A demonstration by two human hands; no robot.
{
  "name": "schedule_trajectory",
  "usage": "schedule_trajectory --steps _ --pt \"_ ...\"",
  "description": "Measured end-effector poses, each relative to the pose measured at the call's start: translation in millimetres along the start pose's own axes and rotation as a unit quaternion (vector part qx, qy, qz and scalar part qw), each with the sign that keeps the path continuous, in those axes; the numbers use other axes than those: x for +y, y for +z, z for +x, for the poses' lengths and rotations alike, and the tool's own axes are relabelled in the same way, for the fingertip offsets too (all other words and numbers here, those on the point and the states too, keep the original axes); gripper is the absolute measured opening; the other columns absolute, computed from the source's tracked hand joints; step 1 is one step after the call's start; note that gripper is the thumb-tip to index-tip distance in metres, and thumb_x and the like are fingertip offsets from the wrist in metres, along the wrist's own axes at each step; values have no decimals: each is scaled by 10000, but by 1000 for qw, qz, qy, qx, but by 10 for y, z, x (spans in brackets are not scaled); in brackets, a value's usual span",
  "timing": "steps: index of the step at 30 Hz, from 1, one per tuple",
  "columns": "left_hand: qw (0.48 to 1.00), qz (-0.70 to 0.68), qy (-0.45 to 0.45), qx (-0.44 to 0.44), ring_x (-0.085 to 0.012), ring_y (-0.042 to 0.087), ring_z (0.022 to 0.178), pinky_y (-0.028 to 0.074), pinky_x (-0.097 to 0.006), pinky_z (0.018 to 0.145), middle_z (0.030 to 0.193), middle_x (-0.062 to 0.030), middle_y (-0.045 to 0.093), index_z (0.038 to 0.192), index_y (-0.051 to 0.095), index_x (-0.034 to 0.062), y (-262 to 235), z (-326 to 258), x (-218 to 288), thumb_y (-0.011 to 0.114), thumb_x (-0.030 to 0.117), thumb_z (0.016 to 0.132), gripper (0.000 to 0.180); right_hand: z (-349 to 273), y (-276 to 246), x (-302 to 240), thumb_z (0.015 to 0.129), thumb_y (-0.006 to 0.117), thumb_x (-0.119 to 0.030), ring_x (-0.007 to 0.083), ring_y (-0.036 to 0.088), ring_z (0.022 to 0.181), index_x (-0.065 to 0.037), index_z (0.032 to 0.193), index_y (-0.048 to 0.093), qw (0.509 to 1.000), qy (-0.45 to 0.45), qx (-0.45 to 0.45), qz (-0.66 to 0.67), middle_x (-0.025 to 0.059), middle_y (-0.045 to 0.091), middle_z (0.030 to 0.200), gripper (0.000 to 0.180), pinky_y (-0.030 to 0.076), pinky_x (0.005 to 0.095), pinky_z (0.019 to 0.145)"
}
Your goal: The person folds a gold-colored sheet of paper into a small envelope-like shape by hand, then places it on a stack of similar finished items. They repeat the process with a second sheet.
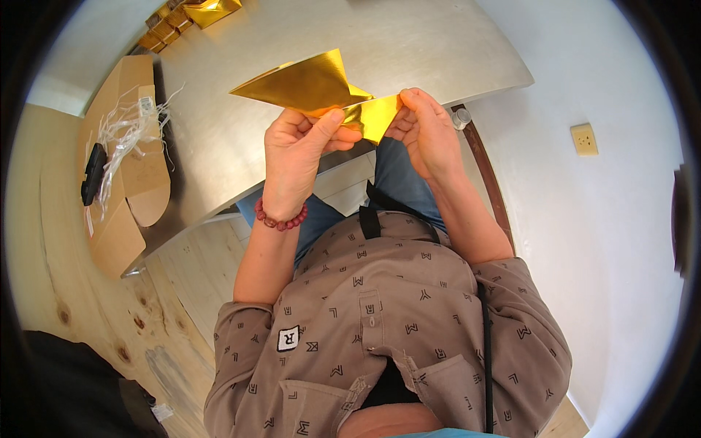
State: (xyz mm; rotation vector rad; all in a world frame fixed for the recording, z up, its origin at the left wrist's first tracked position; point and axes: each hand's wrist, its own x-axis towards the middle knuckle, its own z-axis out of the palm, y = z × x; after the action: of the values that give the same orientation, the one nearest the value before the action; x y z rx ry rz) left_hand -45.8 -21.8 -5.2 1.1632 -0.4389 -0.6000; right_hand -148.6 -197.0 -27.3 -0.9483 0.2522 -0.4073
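Note:
Shiny gold foil paper [303,84], folded into pointed flaps, is held up between my two hands over the near edge of the metal table. My left hand [296,146] pinches its lower middle part, thumb on top and fingers curled beneath. At the paper's right end, my right hand [427,131] grips a corner between thumb and fingertips. A large pointed flap spreads to the upper left, and a smaller bright section stretches between the hands. The underside of the folds is hidden.
A cardboard box [157,186] with white plastic strands [124,131] and a black object [93,174] stands at the table's left. Stacked gold foil pieces [168,25] lie at the far left of the metal table [409,44]. A white wall with an outlet [584,139] is on the right.

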Motion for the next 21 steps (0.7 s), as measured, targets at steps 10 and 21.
schedule_trajectory --steps 10,21 --pt "1000 -13 -20 19 -160 753 784 625 -248 685 964 -120 752 1099 667 -30 -9 14 49 687 92 997 160 -78 52 -3 1034 646 -183 154 728 860 -19 975 662 994 -33 -6 -104 87 740 975 176 592 310 819" --pt "998 27 -38 32 -99 688 632 525 -204 542 828 -49 725 1021 696 6 58 75 178 735 211 967 215 -127 34 -103 1024 658 -160 173 732 851 -12 947 654 998 12 -29 -52 99 738 981 167 604 333 823"
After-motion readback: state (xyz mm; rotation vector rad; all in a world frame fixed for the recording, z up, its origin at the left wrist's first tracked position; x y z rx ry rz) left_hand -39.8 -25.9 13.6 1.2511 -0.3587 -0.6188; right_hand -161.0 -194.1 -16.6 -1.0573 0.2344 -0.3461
